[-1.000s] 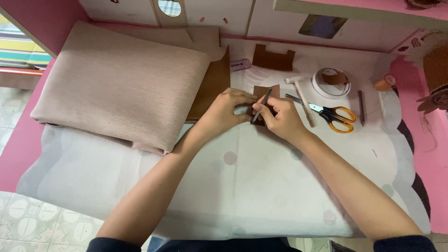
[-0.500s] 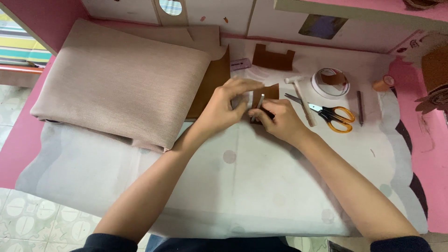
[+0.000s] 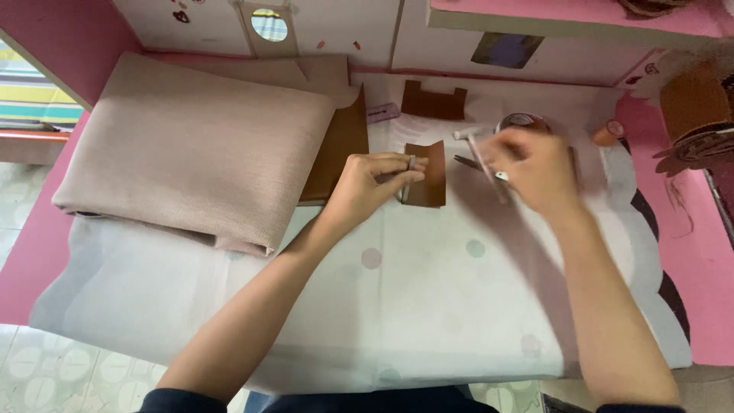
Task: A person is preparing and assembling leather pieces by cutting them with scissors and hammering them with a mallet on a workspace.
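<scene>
Left hand [image 3: 367, 183] rests on the bench [image 3: 428, 306], fingers [image 3: 397, 162] closed in a pinch on the left edge of a small brown leather piece [image 3: 428, 174], with a small metal part at the fingertips. The leather piece lies flat on the white cloth, just right of a larger brown sheet [image 3: 340, 149] and the folded beige fabric [image 3: 191, 145]. Right hand [image 3: 535, 168] is blurred, over the small hammer [image 3: 478, 149]; fingers curled, grip cannot be told. Another brown cut-out [image 3: 433, 99] lies farther back.
</scene>
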